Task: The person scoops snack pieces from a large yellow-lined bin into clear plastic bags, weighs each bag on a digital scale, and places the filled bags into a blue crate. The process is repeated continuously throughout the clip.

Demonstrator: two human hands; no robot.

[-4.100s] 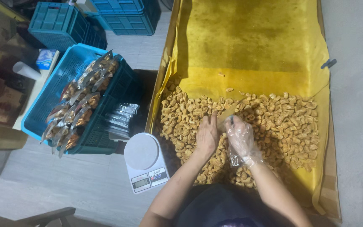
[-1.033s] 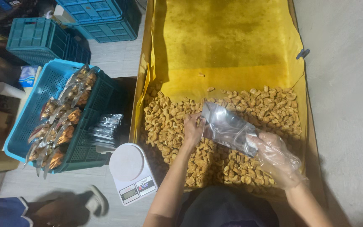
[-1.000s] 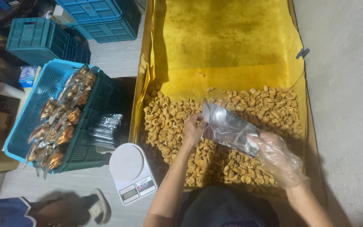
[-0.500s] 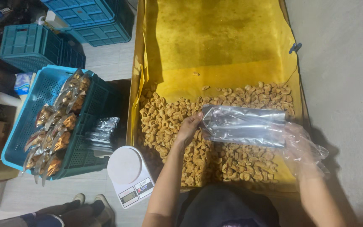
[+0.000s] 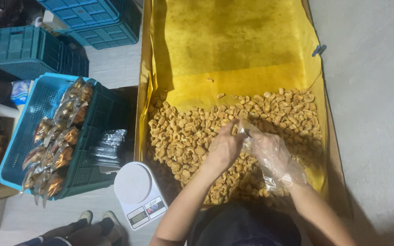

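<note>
The left hand [image 5: 224,148] and the right hand [image 5: 272,152], the right one in a clear plastic glove, meet over a heap of golden-brown snacks [image 5: 188,136] and pinch a clear bag [image 5: 247,132] between them; how tight the grip is cannot be told. The snacks lie in a long box [image 5: 144,91] lined with yellow sheet [image 5: 233,41], whose far half is bare. Just left of the box stands a white scale [image 5: 140,193]. Beside it, a blue crate [image 5: 28,114] holds filled packets [image 5: 55,146], with a small stack of empty bags [image 5: 108,146] next to them. More crates [image 5: 92,20] stand beyond. Someone's shoes [image 5: 96,218] show at the bottom edge.
</note>
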